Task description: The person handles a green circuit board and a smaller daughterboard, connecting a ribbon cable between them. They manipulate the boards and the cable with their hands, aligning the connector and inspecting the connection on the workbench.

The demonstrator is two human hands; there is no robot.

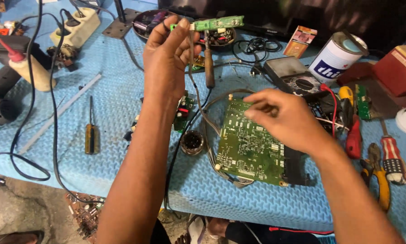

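My left hand (166, 56) is raised above the table and pinches one end of a small narrow green circuit board (217, 23), from which a thin grey wire bundle (194, 86) hangs down. My right hand (284, 118) hovers with fingers curled over the top edge of a large green circuit board (250, 147) lying on the blue mat (117, 113); whether it grips a wire there I cannot tell. The grey wires loop around the large board's left side.
A screwdriver (91, 131) lies left. A glue bottle (28, 68), power strip (76, 27) and black cables sit far left. A soldering iron (209, 63), multimeter (298, 79), tin can (336, 56), pliers (377, 174) and red tools crowd the right. A small round tin (193, 142) sits by the board.
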